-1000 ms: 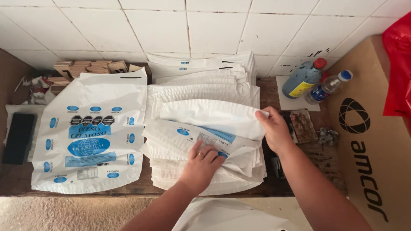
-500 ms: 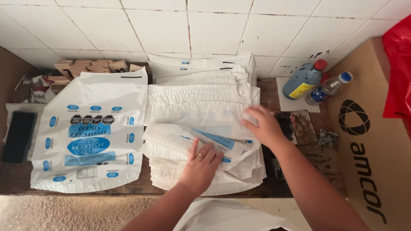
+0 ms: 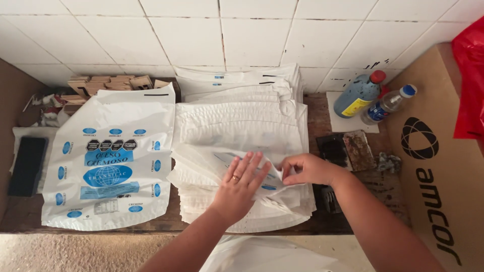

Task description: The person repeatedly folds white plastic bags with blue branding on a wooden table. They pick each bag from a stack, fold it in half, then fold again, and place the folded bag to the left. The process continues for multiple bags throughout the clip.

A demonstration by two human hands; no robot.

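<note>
A thick stack of white plastic bags (image 3: 242, 126) lies in the middle of a dark wooden table (image 3: 315, 116). My left hand (image 3: 239, 189) rests flat, fingers spread, on the top bag (image 3: 201, 166), which is being folded over toward the left. My right hand (image 3: 305, 168) pinches the folded edge of that same bag near the stack's right side. To the left lies a second pile of white bags with blue printed ovals and labels (image 3: 108, 161), printed side up.
A blue-grey bottle with a red cap (image 3: 359, 94) and a clear bottle with a blue cap (image 3: 388, 103) stand at the back right. A cardboard box (image 3: 438, 166) stands at the right, small wooden pieces (image 3: 108, 83) at the back left, a black pad (image 3: 27, 166) at far left, stained pads (image 3: 348, 148) beside the stack.
My right hand has carried the top bag's edge from the stack's right side leftward and downward, folding it over. My left hand has shifted up slightly, staying on the bag.
</note>
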